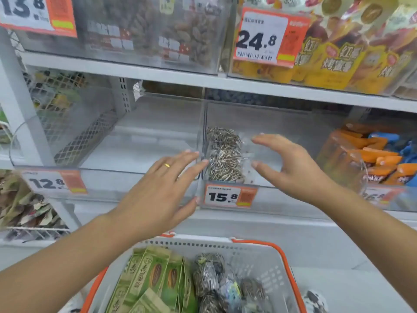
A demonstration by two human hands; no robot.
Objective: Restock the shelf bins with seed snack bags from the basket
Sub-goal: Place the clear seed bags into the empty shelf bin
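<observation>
A shop aisle with white metal shelving (158, 73) fills the view, its tiers lined with clear plastic bins and orange price tags. Nearest, at the bottom edge, stands a white basket (266, 263) with orange handles; inside it green seed bags (155, 274) stand packed on the left, and clear bags of striped seeds (208, 276) lie heaped to their right. Above the basket both bare forearms reach toward the middle shelf. The left hand (158, 190), with a gold ring on one finger, has straight, spread fingers and holds nothing; its fingertips lie at the divider between two bins. The right hand (291, 168) is likewise open, fingers and thumb gently curved and apart, hovering over the front of the middle bin (282, 123) without gripping anything. Between the two hands, in the left part of that bin, lies a clear seed snack bag (224, 155) of striped seeds, above a tag reading 15.8 (228, 196). The bin to the left (140, 141), tagged 12.8, shows only its floor. To the right, a bin holds orange and blue packets (379, 159). Farther up, the top shelf carries a bin of brown nuts (162, 32) and yellow snack bags (338, 59) behind a 24.8 tag.
</observation>
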